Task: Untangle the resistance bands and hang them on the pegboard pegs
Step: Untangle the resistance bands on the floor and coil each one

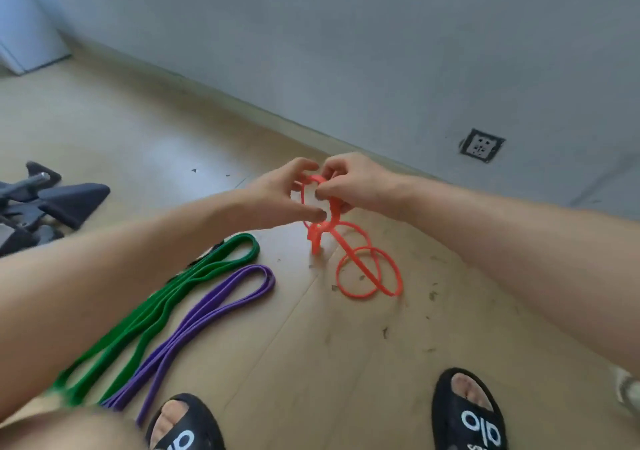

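A thin orange resistance band [367, 271] is twisted into several loops; its lower loops rest on the wooden floor and its upper part is lifted. My left hand [280, 196] pinches the upper loop from the left, and my right hand [349, 181] grips the same knot from the right. A green band [162, 306] lies folded flat on the floor to the left. Beside it, closer to my feet, lies a purple band [207, 321], also folded. The pegboard is not in view.
A grey wall [381, 61] with a power socket [481, 145] runs behind the hands. Dark grey equipment parts [52, 203] lie on the floor at far left. My feet in black slides [465, 415] stand at the bottom edge. Small debris dots the floor.
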Tool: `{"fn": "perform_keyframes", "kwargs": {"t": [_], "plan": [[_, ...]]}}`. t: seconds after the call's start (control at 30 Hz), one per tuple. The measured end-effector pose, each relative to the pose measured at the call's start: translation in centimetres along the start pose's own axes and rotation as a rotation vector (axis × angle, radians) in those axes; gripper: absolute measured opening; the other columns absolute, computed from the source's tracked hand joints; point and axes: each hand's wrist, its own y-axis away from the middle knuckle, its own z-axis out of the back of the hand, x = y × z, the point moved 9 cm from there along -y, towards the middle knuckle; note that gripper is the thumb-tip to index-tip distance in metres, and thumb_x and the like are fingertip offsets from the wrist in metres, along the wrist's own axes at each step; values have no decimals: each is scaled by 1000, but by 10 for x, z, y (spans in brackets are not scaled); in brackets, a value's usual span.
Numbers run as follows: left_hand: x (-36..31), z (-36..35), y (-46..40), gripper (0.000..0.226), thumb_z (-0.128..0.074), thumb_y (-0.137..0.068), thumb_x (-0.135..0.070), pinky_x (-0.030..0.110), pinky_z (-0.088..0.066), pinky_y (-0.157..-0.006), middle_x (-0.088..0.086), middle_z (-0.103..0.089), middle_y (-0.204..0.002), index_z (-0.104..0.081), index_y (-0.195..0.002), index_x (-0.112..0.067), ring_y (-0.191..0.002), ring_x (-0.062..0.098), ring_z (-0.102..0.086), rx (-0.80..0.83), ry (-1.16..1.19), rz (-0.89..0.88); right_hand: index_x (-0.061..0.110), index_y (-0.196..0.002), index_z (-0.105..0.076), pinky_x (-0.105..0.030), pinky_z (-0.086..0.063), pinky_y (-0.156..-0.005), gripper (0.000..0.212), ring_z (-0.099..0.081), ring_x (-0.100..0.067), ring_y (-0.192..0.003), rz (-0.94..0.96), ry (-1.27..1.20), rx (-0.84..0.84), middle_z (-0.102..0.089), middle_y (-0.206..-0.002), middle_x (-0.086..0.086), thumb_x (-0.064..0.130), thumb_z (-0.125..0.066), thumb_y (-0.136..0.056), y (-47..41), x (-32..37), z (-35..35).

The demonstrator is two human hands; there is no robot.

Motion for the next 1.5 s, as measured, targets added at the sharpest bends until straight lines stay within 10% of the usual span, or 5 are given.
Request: {"fn": "perform_keyframes", "kwargs": {"t": [0.3, 0.5, 0.7, 1.07, 1.5], "plan": [[-139, -15, 53, 40, -63, -94, 8, 28, -56, -97, 7, -74, -116, -56, -132, -3, -110, 13, -71, 44, 382, -280, 14, -88, -71, -35, -57, -75, 4, -71, -22, -85, 121, -387, -147, -72, -86, -8, 15, -67, -90, 103, 40, 76], [-136, -36, 66, 16, -58, -101, -2, 25, -58, -76, -6, -76, -82, -66, -106, -15, -80, 13, -74, 1, 371, -257, 8, -93, -69, -32, -56, -74, 6, -72, -22, -81, 134, -515, -84, -69, -85, -10, 11, -64, -95, 137, 37, 75], [-129, -31, 71, 10, -58, -101, -8, 51, -59, -89, 4, -69, -78, -65, -97, -3, -82, 27, -71, -5, 216, -234, 14, -78, -61, -41, -54, -92, 23, -64, -21, -82, 128, -740, -120, -62, -79, -5, 27, -62, -96, 144, 42, 87], [-137, -22, 72, 12, -63, -99, -27, 45, -62, -81, -6, -66, -81, -56, -90, -22, -83, 17, -73, -61, 49, -315, 16, -98, -54, -35, -55, -85, 23, -60, -15, -72, 21, -809, -206, -52, -68, 4, 32, -69, -92, 138, 25, 99], [-132, -5, 74, 10, -61, -100, -21, 26, -60, -68, 2, -69, -87, -58, -97, -12, -74, 12, -76, -97, 43, -309, -3, -95, -56, -32, -64, -73, 11, -70, -24, -80, -123, -722, -334, -57, -100, -17, -8, -61, -87, 125, 3, 95]]}}
